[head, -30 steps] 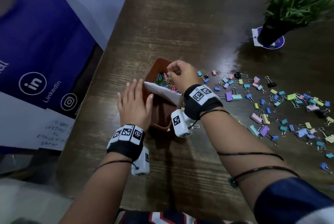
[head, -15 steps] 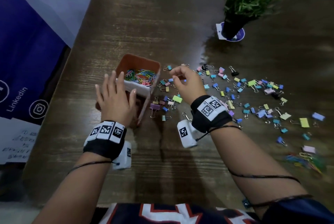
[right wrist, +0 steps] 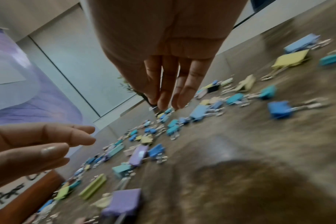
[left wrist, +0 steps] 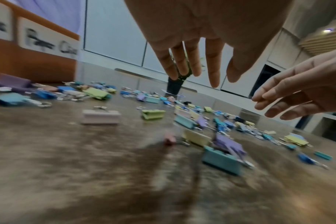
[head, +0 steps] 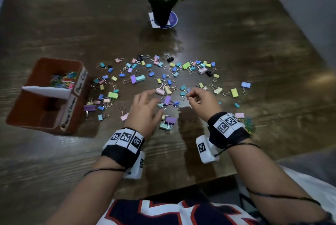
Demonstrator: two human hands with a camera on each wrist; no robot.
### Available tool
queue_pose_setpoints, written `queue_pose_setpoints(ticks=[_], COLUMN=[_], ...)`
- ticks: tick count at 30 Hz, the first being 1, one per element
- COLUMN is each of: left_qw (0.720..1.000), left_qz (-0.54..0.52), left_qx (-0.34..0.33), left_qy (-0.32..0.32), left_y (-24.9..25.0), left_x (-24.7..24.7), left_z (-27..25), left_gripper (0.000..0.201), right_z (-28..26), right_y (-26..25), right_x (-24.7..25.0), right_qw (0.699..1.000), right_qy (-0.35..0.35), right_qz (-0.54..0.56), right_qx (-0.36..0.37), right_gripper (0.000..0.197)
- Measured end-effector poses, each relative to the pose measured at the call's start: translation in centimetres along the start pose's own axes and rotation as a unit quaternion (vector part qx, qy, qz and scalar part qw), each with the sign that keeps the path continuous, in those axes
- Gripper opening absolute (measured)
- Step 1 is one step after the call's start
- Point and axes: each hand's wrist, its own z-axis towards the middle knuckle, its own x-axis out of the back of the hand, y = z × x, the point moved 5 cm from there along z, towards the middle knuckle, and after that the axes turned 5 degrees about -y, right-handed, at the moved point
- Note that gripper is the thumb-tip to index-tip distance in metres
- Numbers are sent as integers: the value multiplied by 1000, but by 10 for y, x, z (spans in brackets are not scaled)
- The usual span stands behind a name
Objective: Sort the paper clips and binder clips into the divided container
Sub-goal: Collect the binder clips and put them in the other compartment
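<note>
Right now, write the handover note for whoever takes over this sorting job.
Left hand: open, fingers spread above the binder clips, holding nothing.
Right hand: fingers loosely curled over the same scatter; the wrist views show nothing held.
Divided container: at the left on the table, with a white divider.
Done: coloured paper clips lie in the far compartment.
Left: the near compartment looks empty, though it is dark; almost all binder clips are loose on the table. A few paper clips lie by the right wrist.
</note>
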Motion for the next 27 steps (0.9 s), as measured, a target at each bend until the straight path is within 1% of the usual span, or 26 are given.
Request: queue_pose_setpoints(ticks=[5,7,11,14,18,21,24,27], left_qw=[992,984,956,932,907,902,904,911], left_qz=[2,13,51,86,110,93,54,34], left_qx=[-88,-115,-144,-175,-231,-238,-244,-246], left_qy=[-89,-134,-250,-305,-336,-349,-347,-329], left_y=[53,70,99,114,129,129,125,123], left_x=[-53,-74,-110,-127,-141,-147,-150,-151], left_z=[18,21,17,12,11,15,19,23], left_gripper=[23,28,48,55,54,50,37,23], right_z=[-19,-24,-35,-45,-53,-60,-58,-54], right_y=[68,95,140,162,177,182,187,189], right_x=[49,63,84,96,105,106,104,102], right_qw=[996,990,976,972,965,960,962,968], right_qy=[20,22,-17,-26,-41,-45,-38,-17], right_qz=[-58,-90,-116,-85,-104,-95,-84,-27], right_qx=[-72,-107,-186,-217,-238,-258,-258,-251], right_gripper=[9,11,27,45,66,74,62,46])
